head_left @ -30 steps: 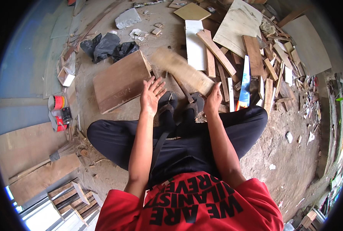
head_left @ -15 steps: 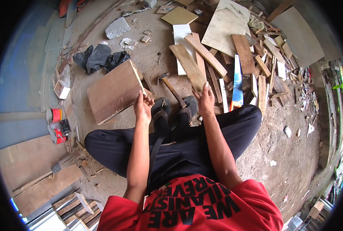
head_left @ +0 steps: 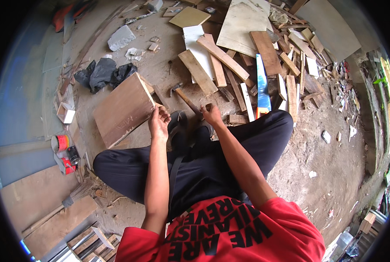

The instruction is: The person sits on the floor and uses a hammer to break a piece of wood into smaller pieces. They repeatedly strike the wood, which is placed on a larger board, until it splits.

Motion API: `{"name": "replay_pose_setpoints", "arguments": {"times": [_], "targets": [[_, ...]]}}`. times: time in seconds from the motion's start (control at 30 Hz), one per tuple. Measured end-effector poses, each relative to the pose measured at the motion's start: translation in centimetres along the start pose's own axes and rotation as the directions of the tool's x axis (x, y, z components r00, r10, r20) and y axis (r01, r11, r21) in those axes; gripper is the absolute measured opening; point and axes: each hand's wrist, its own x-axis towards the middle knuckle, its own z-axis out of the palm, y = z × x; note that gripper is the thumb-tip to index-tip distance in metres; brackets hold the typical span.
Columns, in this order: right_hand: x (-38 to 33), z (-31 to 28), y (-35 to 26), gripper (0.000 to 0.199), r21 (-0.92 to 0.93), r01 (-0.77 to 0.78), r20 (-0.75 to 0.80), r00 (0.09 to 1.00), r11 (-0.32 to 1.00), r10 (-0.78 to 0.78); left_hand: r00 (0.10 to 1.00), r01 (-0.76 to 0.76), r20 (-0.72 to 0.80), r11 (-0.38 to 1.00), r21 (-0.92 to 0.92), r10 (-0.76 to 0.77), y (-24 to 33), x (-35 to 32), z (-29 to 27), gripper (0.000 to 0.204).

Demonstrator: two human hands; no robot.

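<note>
Moved: both hands drawn back from the plank toward the feet.
Left hand (head_left: 159, 123): fingers curled at wooden box (head_left: 124, 109) corner.
Right hand (head_left: 212, 114): closed on hammer (head_left: 187, 100) handle.
Box: on floor, left of feet.

black bag (head_left: 101, 73) — far left | red tins (head_left: 64, 150) | broom (head_left: 57, 209)

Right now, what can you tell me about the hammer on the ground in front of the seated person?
The hammer lies flat on the dirt floor, its dark metal head pointing away from the person and its pale wooden handle running back toward the right hand. That hand is at the handle's near end, though whether it grips it is unclear. A wooden plank lies just beyond it.
</note>
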Motion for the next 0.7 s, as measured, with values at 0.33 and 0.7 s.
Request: {"name": "replay_pose_setpoints", "arguments": {"times": [0.33,0.7], "targets": [[-0.2,1.6,0.5,0.050,-0.557,0.276,0.283,0.950,0.784,-0.134,0.996,-0.007,-0.090,0.993,0.118,0.018,-1.4,-0.7,-1.2,0.028],[1.6,-7.2,1.6,0.051,-0.008,0.083,-0.601,0.796,0.996,-0.072,0.996,-0.032,0.085,0.948,0.316,0.005,-3.9,-1.0,5.7,0.029]]}}
